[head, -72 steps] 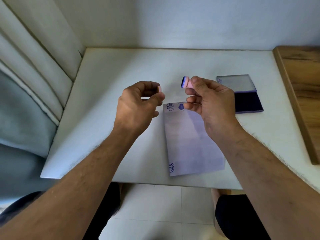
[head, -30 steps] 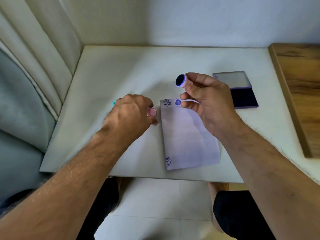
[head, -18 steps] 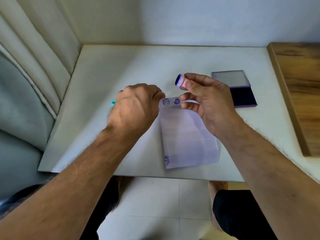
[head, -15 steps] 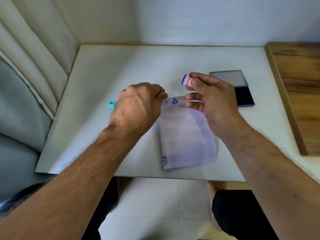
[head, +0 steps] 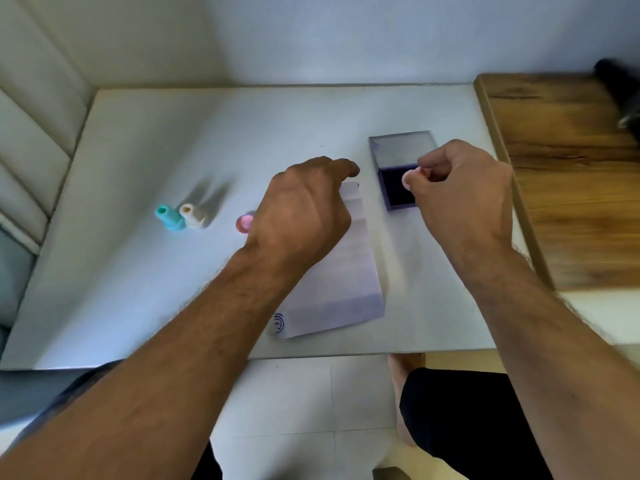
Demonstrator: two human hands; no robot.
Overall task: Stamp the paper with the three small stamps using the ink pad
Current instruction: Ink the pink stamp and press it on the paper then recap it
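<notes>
We see soft, even daylight on the white table [head: 145,140], brightest toward the upper right of the frame. The two small upright stamps [head: 180,216] at left cast shadows up and to the right. Motion blur smears the wooden board [head: 568,174] at the right edge, and straight lines bow near the corners

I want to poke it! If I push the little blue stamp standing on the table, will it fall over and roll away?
Probably, yes. The teal stamp stands upright, tall for its small flared base, so a push near the top would likely tip it. It looks round, so once down it might roll. It stands right beside the cream stamp and could knock that over too.
</notes>
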